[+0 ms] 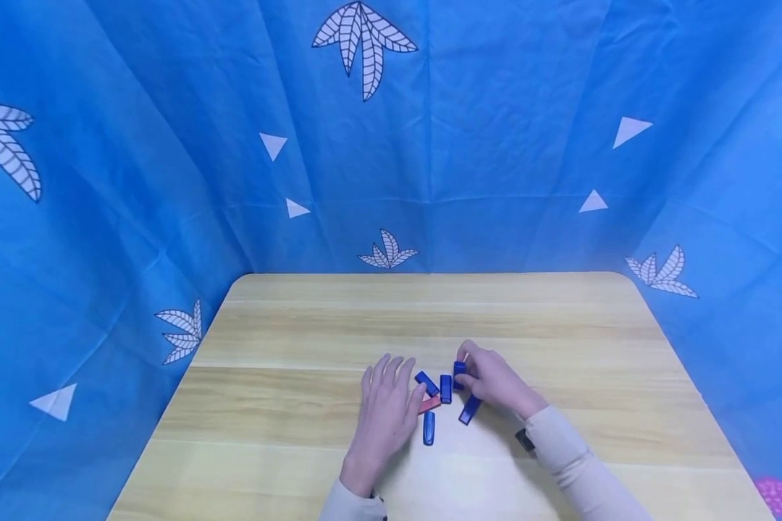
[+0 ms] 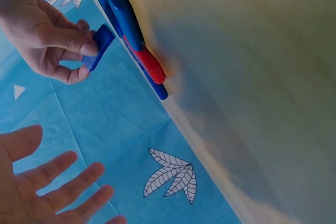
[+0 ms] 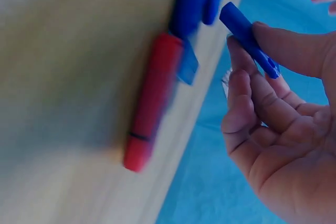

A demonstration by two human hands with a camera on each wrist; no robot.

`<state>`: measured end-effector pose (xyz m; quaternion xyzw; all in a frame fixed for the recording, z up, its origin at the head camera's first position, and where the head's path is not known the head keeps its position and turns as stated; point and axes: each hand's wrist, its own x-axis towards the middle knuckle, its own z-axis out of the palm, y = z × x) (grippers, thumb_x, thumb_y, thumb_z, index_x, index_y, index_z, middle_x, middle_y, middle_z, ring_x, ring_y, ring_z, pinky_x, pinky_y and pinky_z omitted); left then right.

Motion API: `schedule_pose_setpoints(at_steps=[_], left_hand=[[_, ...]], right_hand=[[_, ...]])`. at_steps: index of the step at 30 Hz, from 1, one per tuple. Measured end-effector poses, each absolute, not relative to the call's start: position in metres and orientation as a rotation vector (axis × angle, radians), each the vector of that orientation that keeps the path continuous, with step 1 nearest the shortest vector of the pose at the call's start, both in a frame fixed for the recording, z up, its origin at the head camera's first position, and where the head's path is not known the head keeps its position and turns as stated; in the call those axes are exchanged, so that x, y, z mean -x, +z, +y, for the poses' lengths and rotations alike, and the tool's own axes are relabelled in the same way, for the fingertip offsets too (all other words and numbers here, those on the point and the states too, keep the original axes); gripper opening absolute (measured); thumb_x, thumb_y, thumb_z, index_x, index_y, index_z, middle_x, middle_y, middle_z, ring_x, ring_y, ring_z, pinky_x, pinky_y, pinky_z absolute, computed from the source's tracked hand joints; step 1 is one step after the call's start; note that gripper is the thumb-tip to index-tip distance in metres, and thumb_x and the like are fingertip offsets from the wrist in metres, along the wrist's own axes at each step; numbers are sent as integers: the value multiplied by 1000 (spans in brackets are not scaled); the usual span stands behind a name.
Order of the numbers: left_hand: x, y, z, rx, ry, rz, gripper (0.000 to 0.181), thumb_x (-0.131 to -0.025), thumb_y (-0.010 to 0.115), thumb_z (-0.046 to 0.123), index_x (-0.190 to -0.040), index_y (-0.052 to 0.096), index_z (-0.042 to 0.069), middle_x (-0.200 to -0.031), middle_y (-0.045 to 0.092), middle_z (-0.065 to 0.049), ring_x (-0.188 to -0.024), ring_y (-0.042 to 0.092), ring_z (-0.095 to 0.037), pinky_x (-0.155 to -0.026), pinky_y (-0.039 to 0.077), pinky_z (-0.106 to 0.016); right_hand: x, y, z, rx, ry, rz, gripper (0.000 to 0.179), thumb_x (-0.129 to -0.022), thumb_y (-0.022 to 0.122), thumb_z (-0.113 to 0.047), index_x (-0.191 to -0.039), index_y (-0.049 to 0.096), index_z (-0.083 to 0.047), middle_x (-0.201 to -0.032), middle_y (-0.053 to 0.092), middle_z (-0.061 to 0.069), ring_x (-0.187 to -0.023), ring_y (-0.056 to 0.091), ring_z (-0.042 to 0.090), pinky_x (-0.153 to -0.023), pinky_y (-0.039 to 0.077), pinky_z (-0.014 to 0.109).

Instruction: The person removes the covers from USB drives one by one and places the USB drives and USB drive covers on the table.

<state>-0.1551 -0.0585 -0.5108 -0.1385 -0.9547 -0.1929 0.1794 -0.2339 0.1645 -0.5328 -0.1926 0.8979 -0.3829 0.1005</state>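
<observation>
My right hand point(image 1: 498, 380) pinches a small blue oblong piece point(image 1: 459, 370) between thumb and fingers. In the right wrist view the piece point(image 3: 245, 36) looks flat and narrow, with an opening at one end. Spread over the table, my left hand point(image 1: 386, 414) has extended fingers and holds nothing. By its thumb lies a red oblong piece point(image 1: 429, 404); a dark line crosses that piece near one end in the right wrist view. Between the hands are a slanted blue piece point(image 1: 426, 383) and an upright-lying one point(image 1: 446, 388). Another blue piece point(image 1: 470, 409) lies below my right hand.
Nearer to me on the wood-grain table point(image 1: 267, 434) lies a rounded, shinier blue piece point(image 1: 429, 428). A blue curtain point(image 1: 495, 145) with white leaves and triangles hangs behind the table and along both sides.
</observation>
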Motion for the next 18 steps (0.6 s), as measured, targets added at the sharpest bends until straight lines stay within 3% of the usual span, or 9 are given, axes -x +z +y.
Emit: schedule_pose_setpoints(at_steps=[5, 10, 18], left_hand=[[159, -503, -55, 434, -573, -2618, 41, -100, 62, 33, -133, 63, 9, -129, 68, -11, -125, 61, -30, -106, 49, -48], [164, -495, -49, 469, -598, -2581, 31, -98, 66, 30, -122, 68, 10, -119, 73, -6, -116, 65, -24, -98, 53, -42], [169, -487, -37, 507, -608, -2568, 30, -98, 66, 33, -117, 69, 10, -111, 75, -4, -107, 68, -22, -91, 56, -39]], right_hand=[[239, -514, 174, 481, -1279, 2639, 20, -95, 69, -11, -109, 55, -11, -88, 71, 8, -64, 61, 14, -54, 53, 28], [242, -496, 183, 492, -1435, 2657, 19, -96, 68, -12, -109, 55, -11, -89, 72, 10, -58, 51, 13, -49, 44, 26], [236, -473, 183, 489, -1576, 2632, 20, -98, 68, -19, -109, 56, -9, -84, 74, 1, -59, 49, 10, -56, 41, 22]])
